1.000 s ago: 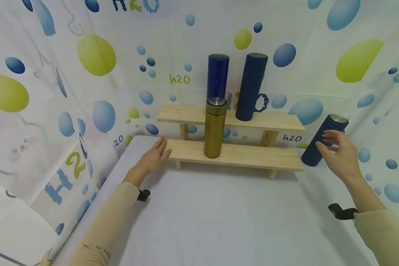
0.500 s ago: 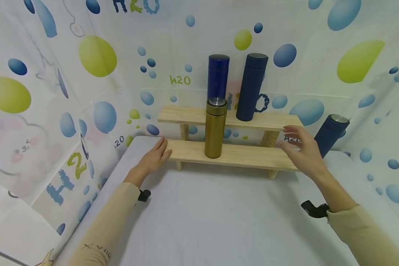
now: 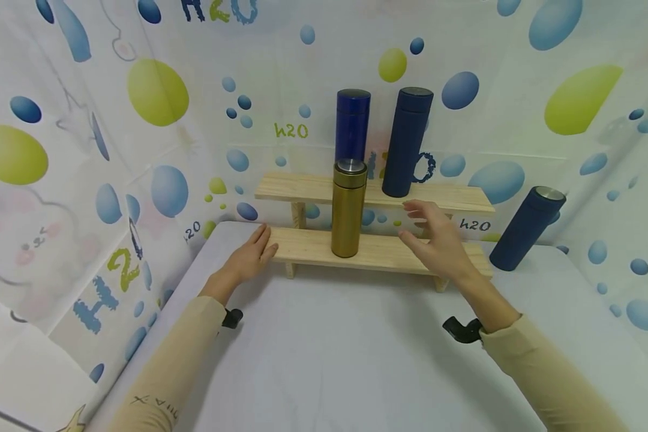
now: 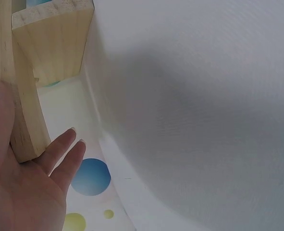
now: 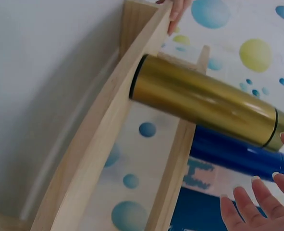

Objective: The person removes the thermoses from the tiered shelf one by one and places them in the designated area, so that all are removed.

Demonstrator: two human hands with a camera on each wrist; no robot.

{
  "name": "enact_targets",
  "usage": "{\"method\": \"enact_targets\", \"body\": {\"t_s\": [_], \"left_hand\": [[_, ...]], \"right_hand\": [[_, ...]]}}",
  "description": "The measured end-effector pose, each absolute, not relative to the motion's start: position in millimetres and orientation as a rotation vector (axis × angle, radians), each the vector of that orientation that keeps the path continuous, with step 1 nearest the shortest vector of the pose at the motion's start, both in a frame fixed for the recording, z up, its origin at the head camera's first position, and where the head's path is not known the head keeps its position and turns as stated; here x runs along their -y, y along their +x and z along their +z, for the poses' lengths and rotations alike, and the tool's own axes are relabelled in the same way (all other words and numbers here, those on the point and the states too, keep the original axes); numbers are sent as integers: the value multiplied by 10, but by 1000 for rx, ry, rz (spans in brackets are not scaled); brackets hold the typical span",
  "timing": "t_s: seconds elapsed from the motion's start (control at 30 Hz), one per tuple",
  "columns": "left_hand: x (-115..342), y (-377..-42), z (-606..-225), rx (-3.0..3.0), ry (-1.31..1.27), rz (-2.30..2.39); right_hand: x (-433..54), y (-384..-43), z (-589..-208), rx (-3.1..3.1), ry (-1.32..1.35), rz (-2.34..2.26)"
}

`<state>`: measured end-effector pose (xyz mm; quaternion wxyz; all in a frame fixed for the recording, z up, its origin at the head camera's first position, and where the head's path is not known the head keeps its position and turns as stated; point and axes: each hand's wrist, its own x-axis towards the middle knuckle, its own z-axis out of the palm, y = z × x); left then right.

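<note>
A gold vacuum flask (image 3: 348, 210) with a steel-topped lid stands on the lower board (image 3: 399, 252) of a two-step wooden shelf. My right hand (image 3: 437, 243), fingers spread and holding nothing, hovers to its right over that board. In the right wrist view, the fingertips (image 5: 257, 192) are near the lid end of the gold flask (image 5: 206, 101). My left hand (image 3: 248, 255) rests against the lower board's left end, its fingers fairly straight; in the left wrist view the board end (image 4: 29, 139) touches the palm.
On the upper board (image 3: 302, 187) stand a glossy blue flask (image 3: 352, 126), partly behind the gold one, and a matte navy flask (image 3: 408, 141). Another navy flask (image 3: 526, 228) stands on the white-covered table (image 3: 324, 348), right of the shelf. A patterned curtain (image 3: 194, 138) hangs behind.
My right hand has left the navy flask at the right and moved leftward over the lower board toward the gold flask. That navy flask stays in place. My left hand has not moved.
</note>
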<state>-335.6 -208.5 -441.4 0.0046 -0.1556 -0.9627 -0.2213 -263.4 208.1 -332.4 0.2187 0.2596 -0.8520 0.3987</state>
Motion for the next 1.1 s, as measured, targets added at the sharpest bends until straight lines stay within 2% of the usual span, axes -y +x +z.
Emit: {"method": "enact_targets", "body": {"t_s": [0.33,1.1], "left_hand": [[2097,-3366,-4449,3025,-471,-677],[2095,-3359,-4433,3025,-466,-668]], "right_hand": [[-1732,-2836,-3402,2425,737,1267],[-1226,-3332,-3374,2496,585,1549]]}}
